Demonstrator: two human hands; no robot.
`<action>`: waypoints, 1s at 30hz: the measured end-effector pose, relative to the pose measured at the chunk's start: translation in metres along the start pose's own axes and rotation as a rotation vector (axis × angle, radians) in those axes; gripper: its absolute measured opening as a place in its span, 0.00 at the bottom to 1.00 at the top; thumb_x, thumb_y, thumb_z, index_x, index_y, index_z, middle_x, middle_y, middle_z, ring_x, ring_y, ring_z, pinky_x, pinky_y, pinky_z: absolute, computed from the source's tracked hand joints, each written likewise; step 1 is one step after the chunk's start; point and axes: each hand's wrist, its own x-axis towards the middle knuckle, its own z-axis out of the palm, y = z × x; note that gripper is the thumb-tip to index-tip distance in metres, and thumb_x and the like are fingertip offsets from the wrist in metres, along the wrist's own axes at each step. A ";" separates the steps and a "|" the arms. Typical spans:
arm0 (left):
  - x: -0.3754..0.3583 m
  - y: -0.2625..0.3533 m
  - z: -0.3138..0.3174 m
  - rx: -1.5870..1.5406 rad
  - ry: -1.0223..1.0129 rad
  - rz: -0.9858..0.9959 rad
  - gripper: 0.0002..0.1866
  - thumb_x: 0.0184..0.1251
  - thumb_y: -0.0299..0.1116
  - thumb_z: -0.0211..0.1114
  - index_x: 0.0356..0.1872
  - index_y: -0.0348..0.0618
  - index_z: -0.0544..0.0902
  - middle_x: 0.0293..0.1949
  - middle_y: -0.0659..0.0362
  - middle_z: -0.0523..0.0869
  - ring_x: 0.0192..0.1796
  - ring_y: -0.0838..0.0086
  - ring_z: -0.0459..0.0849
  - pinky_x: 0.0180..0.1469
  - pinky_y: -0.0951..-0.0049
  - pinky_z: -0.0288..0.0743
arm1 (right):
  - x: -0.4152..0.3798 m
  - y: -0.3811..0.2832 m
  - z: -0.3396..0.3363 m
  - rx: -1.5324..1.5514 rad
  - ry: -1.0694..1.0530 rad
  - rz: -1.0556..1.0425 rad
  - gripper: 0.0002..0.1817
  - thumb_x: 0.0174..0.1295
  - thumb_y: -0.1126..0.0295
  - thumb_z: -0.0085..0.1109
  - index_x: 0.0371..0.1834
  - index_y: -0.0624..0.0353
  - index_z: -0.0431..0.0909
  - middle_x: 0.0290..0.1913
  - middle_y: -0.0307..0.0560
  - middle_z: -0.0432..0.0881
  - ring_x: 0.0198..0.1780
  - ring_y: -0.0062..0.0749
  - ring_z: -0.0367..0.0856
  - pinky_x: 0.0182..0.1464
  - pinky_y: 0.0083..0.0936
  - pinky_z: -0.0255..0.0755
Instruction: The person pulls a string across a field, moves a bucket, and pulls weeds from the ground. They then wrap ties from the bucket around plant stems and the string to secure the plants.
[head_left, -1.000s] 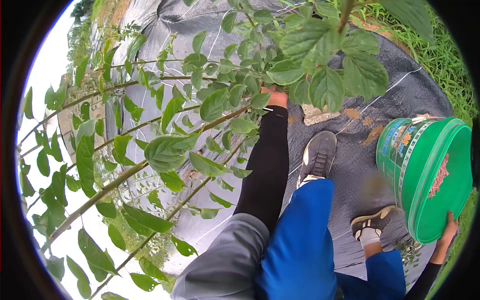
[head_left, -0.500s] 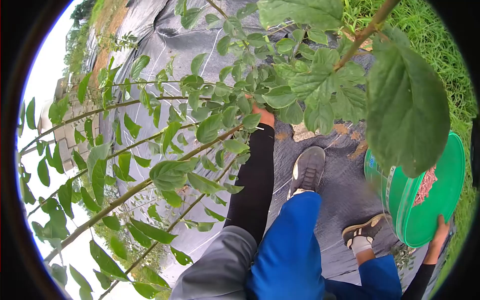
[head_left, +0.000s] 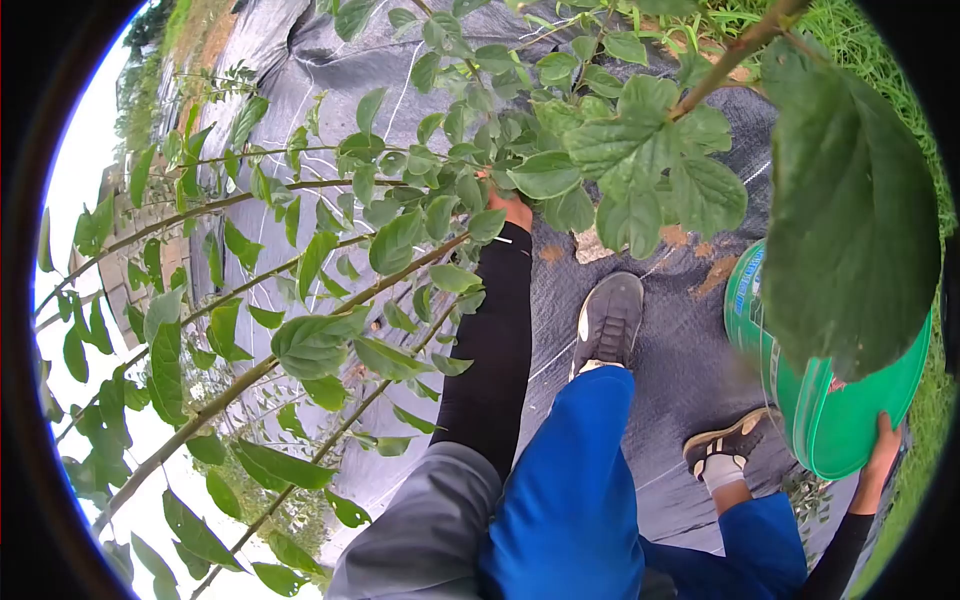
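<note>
My left hand (head_left: 512, 208), at the end of a black sleeve, reaches into the leafy shrub (head_left: 400, 240). Leaves cover its fingers, so what they grip, if anything, is hidden. At the right, my right hand (head_left: 882, 452) holds the edge of a green bucket (head_left: 835, 445), which is tilted. A large leaf (head_left: 855, 220) close to the camera covers much of the bucket's opening. Only a sliver of the reddish contents (head_left: 836, 384) shows beside that leaf.
Black ground cloth (head_left: 680, 330) lies under my shoes (head_left: 611, 315), with a light stone (head_left: 592, 246) and soil patches ahead of them. Grass (head_left: 880, 70) borders the cloth at the right. Long branches (head_left: 230, 395) spread across the left, before a block structure (head_left: 150, 255).
The view has shifted slightly, moving the shrub and my left arm leftward in it. The near leaf now hides most of the bucket's reddish contents. My right hand keeps its hold on the bucket.
</note>
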 end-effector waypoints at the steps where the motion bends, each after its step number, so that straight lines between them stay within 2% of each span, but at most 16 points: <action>1: 0.001 0.000 0.001 0.002 -0.008 -0.002 0.26 0.57 0.37 0.63 0.55 0.37 0.70 0.55 0.50 0.76 0.56 0.59 0.75 0.57 0.63 0.67 | 0.000 -0.001 0.001 -0.002 0.001 0.002 0.17 0.62 0.65 0.50 0.45 0.70 0.74 0.39 0.45 0.79 0.38 0.27 0.76 0.42 0.25 0.70; 12: -0.005 -0.002 0.005 0.016 -0.047 -0.034 0.26 0.57 0.37 0.63 0.55 0.37 0.71 0.54 0.49 0.77 0.55 0.57 0.75 0.57 0.62 0.68 | 0.003 0.004 -0.003 0.058 -0.039 0.018 0.14 0.62 0.66 0.49 0.42 0.68 0.76 0.35 0.40 0.79 0.33 0.23 0.75 0.37 0.22 0.68; 25: 0.002 0.010 0.003 0.066 -0.070 -0.003 0.25 0.57 0.37 0.63 0.55 0.36 0.71 0.53 0.49 0.77 0.55 0.55 0.75 0.56 0.61 0.68 | 0.004 0.000 0.001 0.067 -0.040 0.001 0.16 0.63 0.66 0.49 0.46 0.69 0.74 0.38 0.42 0.79 0.36 0.25 0.76 0.41 0.23 0.70; 28: 0.004 0.006 0.001 0.153 -0.080 0.073 0.25 0.57 0.37 0.63 0.55 0.36 0.71 0.52 0.49 0.78 0.55 0.54 0.75 0.56 0.61 0.68 | 0.012 0.010 -0.004 0.012 -0.016 0.021 0.17 0.63 0.66 0.49 0.48 0.69 0.73 0.40 0.44 0.79 0.37 0.26 0.77 0.41 0.22 0.70; 30: 0.010 -0.006 -0.005 0.466 -0.088 0.258 0.25 0.57 0.37 0.63 0.55 0.36 0.71 0.52 0.49 0.78 0.55 0.54 0.75 0.56 0.61 0.68 | 0.009 0.006 -0.003 0.090 -0.028 0.031 0.18 0.63 0.66 0.49 0.50 0.70 0.72 0.41 0.46 0.79 0.38 0.28 0.78 0.41 0.24 0.71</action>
